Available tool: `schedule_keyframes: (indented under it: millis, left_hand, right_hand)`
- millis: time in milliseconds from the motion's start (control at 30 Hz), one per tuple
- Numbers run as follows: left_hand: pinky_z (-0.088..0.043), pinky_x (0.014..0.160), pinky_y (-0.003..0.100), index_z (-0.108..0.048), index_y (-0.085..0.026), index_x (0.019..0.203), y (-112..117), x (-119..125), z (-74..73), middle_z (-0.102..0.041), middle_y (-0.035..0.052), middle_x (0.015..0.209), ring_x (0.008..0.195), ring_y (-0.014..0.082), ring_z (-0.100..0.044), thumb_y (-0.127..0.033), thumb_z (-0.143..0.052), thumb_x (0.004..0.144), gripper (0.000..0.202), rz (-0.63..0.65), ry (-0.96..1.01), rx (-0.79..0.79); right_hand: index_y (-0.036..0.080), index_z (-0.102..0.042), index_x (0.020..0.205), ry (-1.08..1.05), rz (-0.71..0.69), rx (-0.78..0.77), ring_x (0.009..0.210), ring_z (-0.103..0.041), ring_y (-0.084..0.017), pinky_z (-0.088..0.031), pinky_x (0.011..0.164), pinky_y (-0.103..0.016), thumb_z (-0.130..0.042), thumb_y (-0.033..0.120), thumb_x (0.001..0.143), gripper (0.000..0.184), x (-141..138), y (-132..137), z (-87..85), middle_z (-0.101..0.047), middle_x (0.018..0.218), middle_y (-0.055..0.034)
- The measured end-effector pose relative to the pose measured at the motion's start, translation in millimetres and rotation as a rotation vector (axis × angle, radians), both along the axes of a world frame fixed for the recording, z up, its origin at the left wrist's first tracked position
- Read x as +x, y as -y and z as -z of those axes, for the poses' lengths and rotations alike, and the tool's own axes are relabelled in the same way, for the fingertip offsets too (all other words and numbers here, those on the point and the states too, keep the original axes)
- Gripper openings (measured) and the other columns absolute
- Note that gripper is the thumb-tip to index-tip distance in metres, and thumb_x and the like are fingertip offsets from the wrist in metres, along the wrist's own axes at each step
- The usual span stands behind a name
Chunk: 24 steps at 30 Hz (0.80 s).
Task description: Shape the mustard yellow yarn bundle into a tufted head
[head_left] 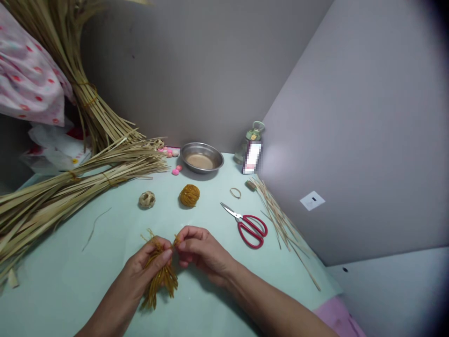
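A golden-brown yarn tassel [154,290] hangs from my left hand [149,264], whose thumb and fingers are closed around its upper part. Loose strands stick up above that grip. Close beside it, my right hand [201,250] pinches a bit of the same yarn between thumb and forefinger at the tassel's top. Beyond the hands sits a ball of golden-brown yarn [189,195], with a small woven openwork ball [147,200] to its left. Red-handled scissors [247,224] lie to the right with their blades apart.
Bundles of dried straw strips [87,182] cover the table's left side. At the back stand a metal bowl [201,158] of liquid and a green bottle [253,135] with a phone [252,158] against it. Thin strips [280,215] and a small ring [235,193] lie right.
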<state>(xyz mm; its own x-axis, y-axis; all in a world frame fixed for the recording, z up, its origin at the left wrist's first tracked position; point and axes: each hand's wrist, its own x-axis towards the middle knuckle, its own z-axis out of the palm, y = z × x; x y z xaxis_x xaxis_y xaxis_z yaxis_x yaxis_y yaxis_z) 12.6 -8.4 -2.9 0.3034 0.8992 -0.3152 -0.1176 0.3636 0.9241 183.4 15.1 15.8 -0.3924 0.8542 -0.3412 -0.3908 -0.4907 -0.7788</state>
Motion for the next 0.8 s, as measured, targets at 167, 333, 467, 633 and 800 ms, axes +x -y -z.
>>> schedule_keyframes:
  millis: [167, 333, 467, 633, 800]
  left_hand:
    - [-0.044, 0.069, 0.022, -0.061, -0.028, 0.086, 0.9, 1.8, -6.9, -0.054, -0.0048, 0.08, 0.078, 0.0161, -0.051, -0.051, -0.068, 0.088, 0.025, -0.128, 0.067, -0.094]
    - [-0.045, 0.078, 0.025, -0.062, -0.028, 0.088, -1.7, 1.3, 2.8, -0.058, -0.0035, 0.083, 0.084, 0.018, -0.055, -0.051, -0.063, 0.092, 0.023, -0.087, 0.103, -0.067]
    - [-0.044, 0.083, 0.028, -0.062, -0.027, 0.089, -1.6, -0.2, 9.1, -0.062, -0.001, 0.087, 0.091, 0.0206, -0.056, -0.051, -0.062, 0.093, 0.024, -0.048, 0.087, -0.032]
    - [-0.042, 0.068, 0.024, -0.06, -0.027, 0.087, 0.6, -0.7, 10.8, -0.052, -0.0043, 0.078, 0.074, 0.0169, -0.048, -0.055, -0.061, 0.092, 0.028, -0.039, 0.014, -0.03]
    - [-0.038, 0.06, 0.021, -0.058, -0.026, 0.083, -0.4, -0.2, 7.1, -0.051, -0.0052, 0.074, 0.069, 0.0148, -0.048, -0.057, -0.062, 0.09, 0.032, -0.067, -0.017, -0.014]
  right_hand:
    - [0.013, -0.066, 0.075, -0.011, -0.033, -0.001, 0.051, -0.048, -0.007, -0.041, 0.058, -0.026, -0.084, 0.023, 0.062, 0.024, -0.8, 0.8, 1.5, -0.061, 0.067, 0.0026]
    - [0.014, -0.063, 0.075, -0.105, -0.032, 0.046, 0.053, -0.054, -0.008, -0.04, 0.054, -0.023, -0.086, 0.024, 0.065, 0.027, -3.1, 0.9, 4.4, -0.07, 0.079, -0.0033]
    - [0.015, -0.062, 0.078, -0.189, -0.048, 0.069, 0.05, -0.052, -0.008, -0.043, 0.051, -0.021, -0.084, 0.023, 0.069, 0.025, -1.4, -0.9, 0.5, -0.072, 0.078, -0.0032]
    - [0.016, -0.068, 0.104, -0.126, 0.084, 0.141, 0.07, -0.064, -0.009, -0.048, 0.06, -0.02, -0.084, 0.027, 0.072, 0.037, 7.9, -8.0, -11.0, -0.069, 0.124, -0.0109]
    - [0.016, -0.066, 0.09, 0.218, 0.056, 0.233, 0.054, -0.053, -0.007, -0.041, 0.053, -0.022, -0.088, 0.045, 0.07, 0.042, 12.4, -10.6, -4.3, -0.068, 0.082, -0.0001]
